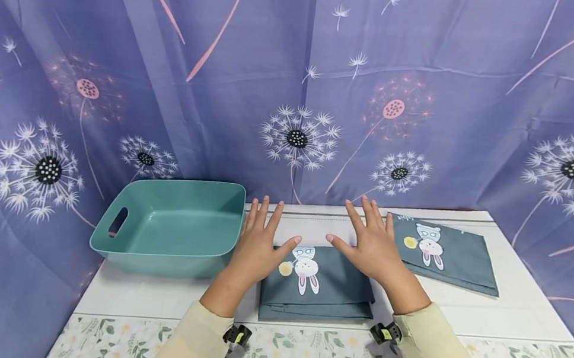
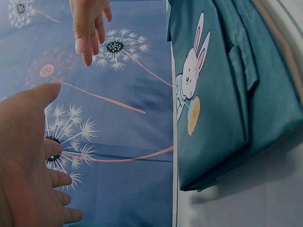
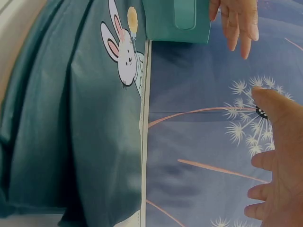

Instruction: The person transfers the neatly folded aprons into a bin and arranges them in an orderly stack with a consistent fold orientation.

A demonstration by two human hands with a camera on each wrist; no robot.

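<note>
A folded dark green cloth with a rabbit print [image 1: 327,285] lies on the table between the two hands. My left hand [image 1: 255,250] is held above its left edge, beside the green basin [image 1: 163,265], fingers straight and spread. Over the cloth's upper right corner my right hand [image 1: 376,251] is spread the same way. Neither hand grips anything; in the left wrist view the left hand [image 2: 28,156] is apart from the cloth [image 2: 213,109]. A second folded dark green cloth with the same print [image 1: 452,256] lies right of the right hand.
The basin stands at the table's left, with a handle hole in its side. A white cover and a floral mat [image 1: 341,353] lie on the table. A purple dandelion-print curtain [image 1: 230,118] hangs behind and at both sides. Each wrist wears a black strap device [image 1: 238,335].
</note>
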